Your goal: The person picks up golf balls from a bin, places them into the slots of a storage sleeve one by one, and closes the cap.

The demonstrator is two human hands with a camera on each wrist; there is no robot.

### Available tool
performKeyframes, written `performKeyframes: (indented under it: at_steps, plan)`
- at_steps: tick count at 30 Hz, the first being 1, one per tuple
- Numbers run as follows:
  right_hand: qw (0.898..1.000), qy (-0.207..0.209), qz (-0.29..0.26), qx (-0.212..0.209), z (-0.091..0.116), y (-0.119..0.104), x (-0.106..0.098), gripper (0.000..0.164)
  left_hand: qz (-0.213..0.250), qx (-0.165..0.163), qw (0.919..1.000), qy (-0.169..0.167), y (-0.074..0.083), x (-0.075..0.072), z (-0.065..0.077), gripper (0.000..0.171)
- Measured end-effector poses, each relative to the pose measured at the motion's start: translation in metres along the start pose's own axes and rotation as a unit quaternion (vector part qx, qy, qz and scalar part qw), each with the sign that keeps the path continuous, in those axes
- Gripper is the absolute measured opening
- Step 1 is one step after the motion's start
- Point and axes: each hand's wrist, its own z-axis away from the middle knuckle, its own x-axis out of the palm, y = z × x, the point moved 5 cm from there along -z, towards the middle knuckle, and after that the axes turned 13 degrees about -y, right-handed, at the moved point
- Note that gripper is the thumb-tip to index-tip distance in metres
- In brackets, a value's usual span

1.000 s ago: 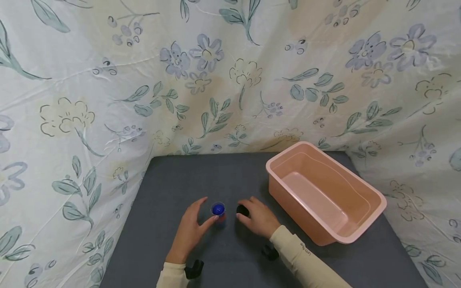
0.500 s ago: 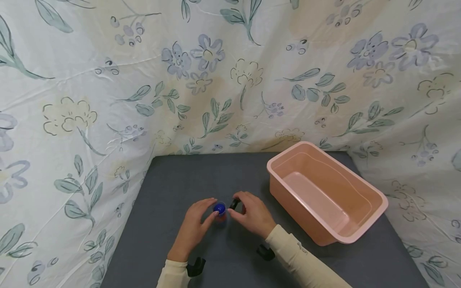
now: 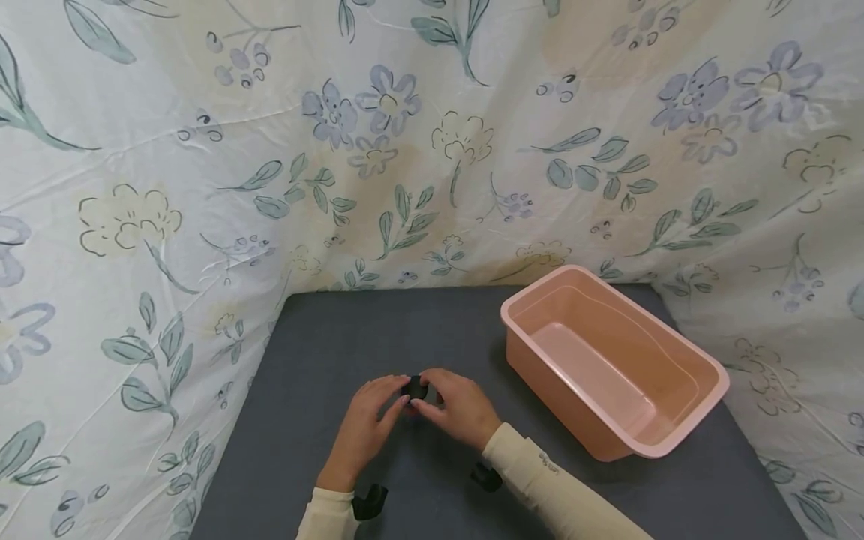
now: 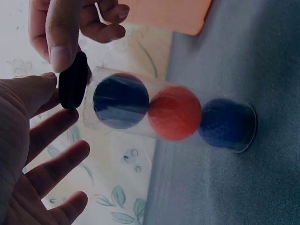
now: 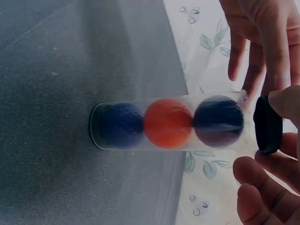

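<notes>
A clear tube (image 4: pixel 154 79) stands upright on the dark table. Inside it an orange ball (image 5: pixel 168 123) sits between a lower blue ball (image 5: pixel 123 125) and an upper dark blue ball (image 5: pixel 219 121). Just over the tube's top rim is a round black cap (image 3: pixel 415 388), a narrow gap showing between them in the right wrist view. My right hand (image 3: pixel 462 405) pinches the cap between thumb and finger. From the other side my left hand (image 3: pixel 364 420) has its thumb and index finger at the cap's edge, with its other fingers spread apart beside the tube's top.
To the right stands a deep pink plastic tub (image 3: pixel 540 382), set at an angle near the table's back right. Floral cloth (image 3: pixel 391 150) hangs behind and beside the dark tabletop (image 3: pixel 337 337).
My right hand has carried the black cap leftward and turned it flat over the tube, covering the blue ball in the head view. My left fingers have moved in beside the cap.
</notes>
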Motion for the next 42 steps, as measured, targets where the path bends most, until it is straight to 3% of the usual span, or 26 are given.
performKeyframes:
  at_steps: [11,19,25,31,38,42]
  plan:
    - [0.999,0.007,0.039,-0.032,0.002,0.0,0.011,0.034,0.0,-0.02,0.9998,0.007,-0.006,0.007,0.005,0.033]
    - [0.998,0.021,0.025,-0.047,0.005,-0.002,0.015,0.037,0.003,-0.032,0.9993,0.018,-0.006,0.01,0.01,0.033]
    - [0.998,0.016,-0.054,-0.019,0.008,0.004,0.021,0.038,0.002,-0.04,0.9989,0.024,-0.004,0.009,0.01,0.033]
    - [0.989,-0.001,-0.146,0.033,0.01,0.011,0.028,0.04,0.03,-0.06,0.9975,0.019,-0.004,0.008,0.011,0.032]
    - [0.979,-0.008,-0.195,0.062,0.011,0.012,0.03,0.04,0.057,-0.089,0.9944,-0.001,-0.005,0.009,0.011,0.032]
    - [0.977,-0.006,-0.202,0.064,0.015,0.01,0.031,0.04,0.032,-0.097,0.9947,-0.006,-0.002,0.01,0.013,0.033]
